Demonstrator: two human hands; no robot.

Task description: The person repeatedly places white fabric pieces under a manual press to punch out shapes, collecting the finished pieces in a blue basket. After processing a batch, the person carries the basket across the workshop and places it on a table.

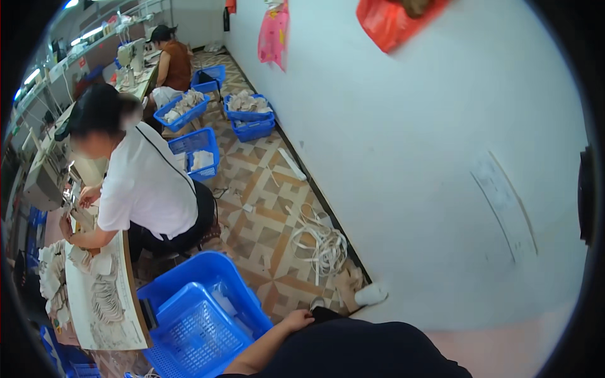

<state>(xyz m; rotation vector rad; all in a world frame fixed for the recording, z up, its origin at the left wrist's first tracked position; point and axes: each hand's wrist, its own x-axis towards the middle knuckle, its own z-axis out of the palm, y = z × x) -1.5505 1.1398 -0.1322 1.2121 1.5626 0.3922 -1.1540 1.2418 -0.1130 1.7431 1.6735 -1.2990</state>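
My left hand lies against my dark clothing at the bottom of the head view, with its fingers loosely laid out and nothing seen in them. Left of my forearm stand large blue plastic baskets, one nested in the other: the inner basket shows a perforated bottom, and the outer basket has some pale pieces by its side. My right hand is out of the picture.
At the left, a person in a white shirt works at a sewing machine. Fabric pieces lie in a row on the curved table. A tangle of white strips lies by the wall. Farther back are a second person and filled blue baskets.
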